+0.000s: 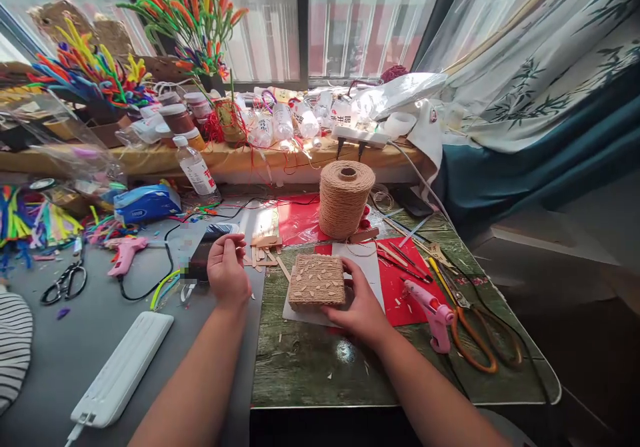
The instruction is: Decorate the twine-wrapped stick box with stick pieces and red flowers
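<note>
A square box wrapped in jute twine, with small pale wood chips scattered over its top, rests on a white sheet of paper. Around its right side my right hand is closed, thumb at the near edge and fingers behind. My left hand is raised to the left of the box, apart from it, its fingers curled together; anything in them is hidden or too small to make out. Thin wooden strips lie just beyond the left hand. Behind the box stands a big spool of jute twine.
A pink glue gun and orange-handled scissors lie at right, with cords nearby. On the left are another pink glue gun, black scissors and a white power strip. A water bottle stands near the crowded windowsill.
</note>
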The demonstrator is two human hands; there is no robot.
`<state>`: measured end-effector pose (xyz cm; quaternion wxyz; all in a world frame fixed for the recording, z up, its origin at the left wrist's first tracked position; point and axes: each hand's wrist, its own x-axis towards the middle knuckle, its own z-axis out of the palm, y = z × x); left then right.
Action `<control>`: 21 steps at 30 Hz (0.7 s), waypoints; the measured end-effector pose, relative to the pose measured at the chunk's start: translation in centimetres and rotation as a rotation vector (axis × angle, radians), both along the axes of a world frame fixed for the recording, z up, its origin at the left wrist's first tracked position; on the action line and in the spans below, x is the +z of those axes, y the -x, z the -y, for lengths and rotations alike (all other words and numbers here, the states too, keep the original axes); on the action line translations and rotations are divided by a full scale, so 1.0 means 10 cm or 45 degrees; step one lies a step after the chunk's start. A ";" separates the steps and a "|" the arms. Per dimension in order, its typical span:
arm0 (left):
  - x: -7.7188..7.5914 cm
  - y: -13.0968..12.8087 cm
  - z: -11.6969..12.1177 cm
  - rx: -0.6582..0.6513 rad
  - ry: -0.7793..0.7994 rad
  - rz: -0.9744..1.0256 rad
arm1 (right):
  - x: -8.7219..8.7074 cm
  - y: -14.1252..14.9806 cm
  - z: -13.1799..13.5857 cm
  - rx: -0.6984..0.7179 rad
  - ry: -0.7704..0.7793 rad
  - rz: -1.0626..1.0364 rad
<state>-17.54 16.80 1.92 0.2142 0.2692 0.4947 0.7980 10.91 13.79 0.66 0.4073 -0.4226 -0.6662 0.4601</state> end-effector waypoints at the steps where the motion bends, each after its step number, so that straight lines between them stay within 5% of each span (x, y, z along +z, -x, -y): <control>1: 0.02 0.01 0.00 0.001 -0.020 0.009 | -0.01 0.00 0.00 0.004 0.020 0.000; 10: 0.08 0.21 -0.01 0.080 -0.048 0.030 | -0.16 -0.02 -0.08 -0.143 -0.001 -0.274; 17: 0.06 0.07 0.04 0.046 -0.018 -0.026 | -0.15 0.00 -0.13 -0.150 -0.015 -0.145; 21: 0.19 0.09 0.17 -0.090 0.158 -0.303 | -0.17 0.00 -0.12 -0.139 0.014 -0.126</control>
